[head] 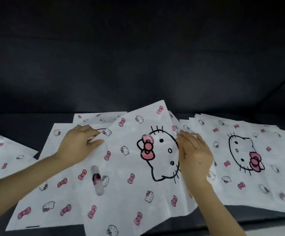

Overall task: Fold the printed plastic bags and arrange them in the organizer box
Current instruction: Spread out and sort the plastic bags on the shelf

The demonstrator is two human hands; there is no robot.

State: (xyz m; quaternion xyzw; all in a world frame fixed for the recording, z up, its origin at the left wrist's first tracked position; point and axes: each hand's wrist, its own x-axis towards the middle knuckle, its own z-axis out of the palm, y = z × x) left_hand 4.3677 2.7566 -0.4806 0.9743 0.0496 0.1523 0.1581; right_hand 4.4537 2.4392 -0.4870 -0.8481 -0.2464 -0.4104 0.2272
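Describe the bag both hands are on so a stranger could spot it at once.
White printed bags overlap on the dark table. The middle bag lies tilted on top, its left edge pinched by the left hand, the right hand flat on its right edge. Its big cat face wears the bow at left; the face on the right stack wears it at lower right.

1. We find bare dark surface (27, 130) open behind the bags, and also between the far-left bag (5, 159) and the lower middle bag (53, 193).
2. The top bag (135, 167) and the right stack (249, 150) overlap, covering the surface there.
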